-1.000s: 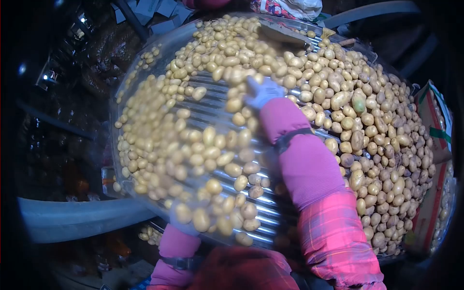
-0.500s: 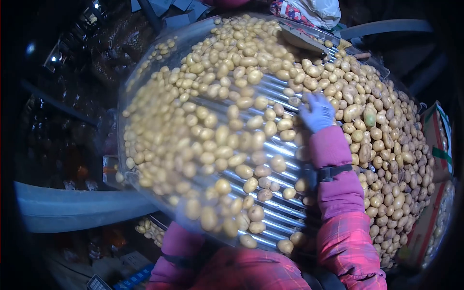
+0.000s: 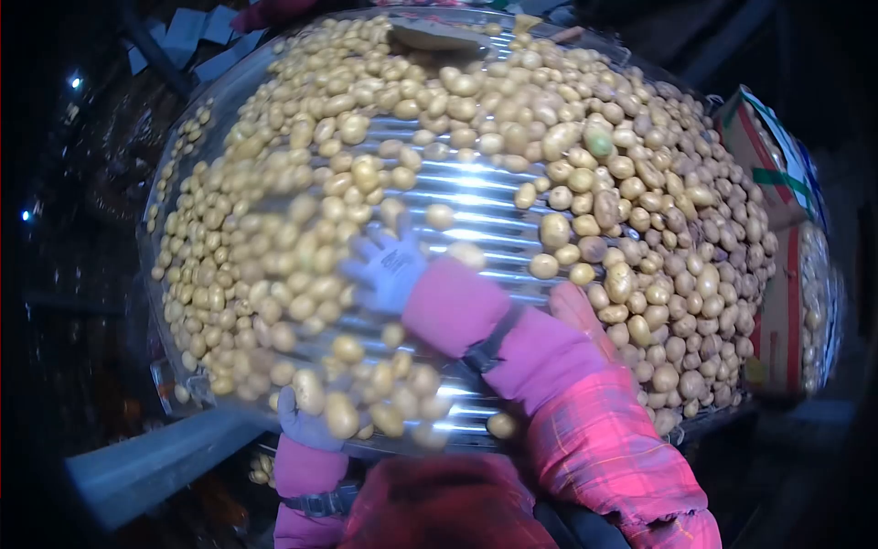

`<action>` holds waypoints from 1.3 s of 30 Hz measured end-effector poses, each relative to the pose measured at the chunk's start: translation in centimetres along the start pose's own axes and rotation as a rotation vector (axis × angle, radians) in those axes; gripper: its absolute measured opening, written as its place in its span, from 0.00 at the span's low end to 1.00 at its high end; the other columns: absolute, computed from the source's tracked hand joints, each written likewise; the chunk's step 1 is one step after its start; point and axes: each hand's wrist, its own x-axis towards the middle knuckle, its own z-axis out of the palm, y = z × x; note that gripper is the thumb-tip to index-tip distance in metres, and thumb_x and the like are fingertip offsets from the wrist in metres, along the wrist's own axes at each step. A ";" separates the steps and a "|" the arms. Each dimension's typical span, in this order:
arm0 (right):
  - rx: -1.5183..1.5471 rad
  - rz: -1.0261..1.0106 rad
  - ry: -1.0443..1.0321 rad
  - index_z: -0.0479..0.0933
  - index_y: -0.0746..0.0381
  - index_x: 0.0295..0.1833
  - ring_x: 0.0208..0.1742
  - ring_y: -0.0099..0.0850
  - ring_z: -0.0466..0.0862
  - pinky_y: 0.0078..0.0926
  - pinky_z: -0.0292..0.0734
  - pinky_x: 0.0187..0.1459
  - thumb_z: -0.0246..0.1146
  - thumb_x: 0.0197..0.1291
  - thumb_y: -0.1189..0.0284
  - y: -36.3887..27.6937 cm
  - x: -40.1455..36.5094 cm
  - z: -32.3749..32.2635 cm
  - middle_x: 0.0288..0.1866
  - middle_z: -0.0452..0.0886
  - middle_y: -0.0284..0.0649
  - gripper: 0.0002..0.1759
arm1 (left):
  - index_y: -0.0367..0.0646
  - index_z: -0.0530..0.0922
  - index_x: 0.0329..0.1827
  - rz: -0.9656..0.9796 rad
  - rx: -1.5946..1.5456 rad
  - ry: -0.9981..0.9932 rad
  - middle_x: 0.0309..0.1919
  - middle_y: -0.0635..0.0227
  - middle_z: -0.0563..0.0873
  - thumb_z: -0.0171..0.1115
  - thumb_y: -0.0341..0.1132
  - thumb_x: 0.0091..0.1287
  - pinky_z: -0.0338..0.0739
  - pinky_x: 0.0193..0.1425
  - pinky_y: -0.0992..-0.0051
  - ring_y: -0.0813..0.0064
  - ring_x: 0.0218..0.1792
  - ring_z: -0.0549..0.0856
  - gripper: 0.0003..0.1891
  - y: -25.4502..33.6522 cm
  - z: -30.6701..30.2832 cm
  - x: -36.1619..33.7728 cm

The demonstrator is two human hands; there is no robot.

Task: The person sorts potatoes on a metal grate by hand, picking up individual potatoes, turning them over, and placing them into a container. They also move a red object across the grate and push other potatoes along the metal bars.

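Observation:
Many yellow-brown potatoes [image 3: 585,146] cover a rack of shiny metal bars [image 3: 457,197]. My right hand [image 3: 389,267], in a pale lavender glove, lies palm down with spread fingers against potatoes left of the middle. My left hand [image 3: 306,425], gloved the same way, is low at the near edge. Its thumb stands apart beside a few potatoes [image 3: 341,416], and its other fingers are partly hidden. One potato with a green patch [image 3: 598,142] lies in the heap on the right. Potatoes around my right hand are blurred.
Boxes [image 3: 777,156] with green tape stand past the right edge. A flat brown piece [image 3: 439,35] lies at the far side. A grey beam [image 3: 165,462] slants away at lower left. A pinkish object [image 3: 581,316] lies beside my right sleeve. Another person's dark red sleeve [image 3: 274,11] shows at the top.
My right hand has swept left and nearer across the bars, from beside the right heap. Bars now show at the middle. The view has shifted, and my left hand appears clearer.

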 end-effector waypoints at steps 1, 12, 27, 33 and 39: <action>0.182 -0.058 0.041 0.76 0.51 0.50 0.56 0.43 0.72 0.53 0.67 0.53 0.58 0.51 0.61 1.3 -0.3 -1.1 0.52 0.74 0.42 0.18 | 0.68 0.80 0.46 -0.017 -0.012 -0.067 0.55 0.82 0.79 0.62 0.57 0.51 0.60 0.61 0.50 0.66 0.60 0.73 0.19 0.0 0.1 -0.3; -0.439 0.738 0.134 0.72 0.50 0.61 0.65 0.46 0.67 0.48 0.65 0.61 0.54 0.54 0.50 27.3 -5.1 -10.8 0.65 0.67 0.47 0.30 | 0.67 0.79 0.47 -0.015 0.000 -0.124 0.53 0.83 0.79 0.62 0.59 0.49 0.55 0.65 0.47 0.63 0.62 0.71 0.21 0.2 0.1 -0.1; 0.883 0.472 -0.443 0.65 0.62 0.67 0.59 0.32 0.74 0.29 0.69 0.59 0.62 0.60 0.62 19.3 -6.2 -10.1 0.59 0.74 0.42 0.31 | 0.62 0.79 0.40 -0.017 -0.162 -0.076 0.51 0.78 0.81 0.63 0.50 0.52 0.61 0.61 0.49 0.61 0.58 0.75 0.13 0.2 -2.4 2.4; 0.388 0.250 -0.122 0.70 0.54 0.64 0.61 0.43 0.74 0.36 0.68 0.61 0.59 0.57 0.54 21.1 -0.8 -7.6 0.60 0.73 0.48 0.30 | 0.65 0.80 0.42 -0.021 -0.086 -0.003 0.52 0.80 0.81 0.63 0.55 0.50 0.63 0.60 0.48 0.61 0.59 0.74 0.17 0.3 -1.7 2.3; -0.055 0.294 -0.178 0.63 0.53 0.68 0.63 0.48 0.71 0.41 0.67 0.62 0.61 0.49 0.47 16.2 2.0 -3.0 0.61 0.71 0.53 0.41 | 0.54 0.80 0.50 -0.156 -0.209 -0.063 0.55 0.71 0.79 0.63 0.52 0.52 0.61 0.64 0.54 0.67 0.60 0.73 0.23 0.1 -0.5 1.6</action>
